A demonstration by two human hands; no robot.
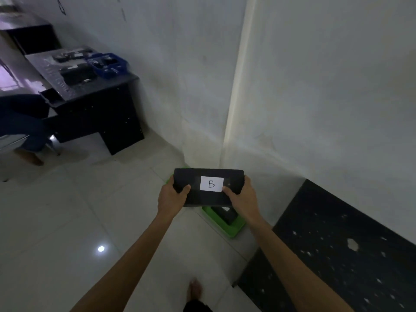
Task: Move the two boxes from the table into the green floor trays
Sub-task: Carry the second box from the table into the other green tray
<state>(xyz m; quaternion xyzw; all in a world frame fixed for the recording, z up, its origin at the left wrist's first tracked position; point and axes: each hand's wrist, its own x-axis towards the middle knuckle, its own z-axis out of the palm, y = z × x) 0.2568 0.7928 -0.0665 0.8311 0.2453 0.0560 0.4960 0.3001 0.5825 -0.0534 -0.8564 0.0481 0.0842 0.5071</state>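
Note:
I hold a flat black box (208, 197) with a white label marked "B" out in front of me, above the floor. My left hand (172, 194) grips its left end and my right hand (239, 194) grips its right end. Below the box, a green floor tray (227, 227) lies by the wall corner with a dark box (227, 216) inside it, partly hidden. A sliver of a second green tray (168, 178) peeks out at the held box's left edge; the rest is covered.
A black speckled table (337, 251) runs along the wall at the lower right. A dark desk (96, 104) at the back left carries a blue basket (108, 65) and dark items. White walls meet in a corner ahead. My bare foot (195, 289) stands on the tiled floor.

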